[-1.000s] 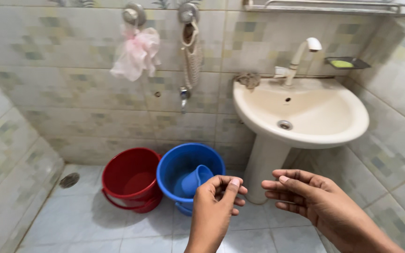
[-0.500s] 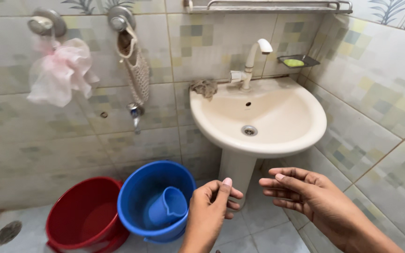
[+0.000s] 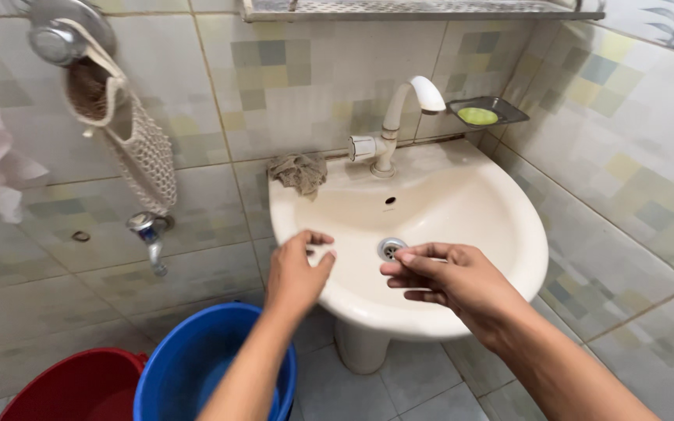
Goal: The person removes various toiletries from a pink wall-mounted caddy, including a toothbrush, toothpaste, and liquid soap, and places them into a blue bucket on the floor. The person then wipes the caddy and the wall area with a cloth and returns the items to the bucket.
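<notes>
Both hands moved up over sink (image 3: 509, 234). Left hand (image 3: 294, 273) spread, empty. Right hand (image 3: 446, 281) fingers together, empty, by drain (image 3: 389, 248). Reach slowly, stay centered.

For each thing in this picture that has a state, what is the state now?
Left hand: empty, fingers curled, over the sink rim.
Right hand: empty, open, over the basin.
Sink: no water standing in it, drain unplugged.
Tap: no water running.
Soap dish: holds green soap.
Blue bucket: upright.
Red bucket: upright.

Home bathroom: tiled walls, pedestal washbasin (image 3: 501, 234), buckets (image 3: 189, 366).
</notes>
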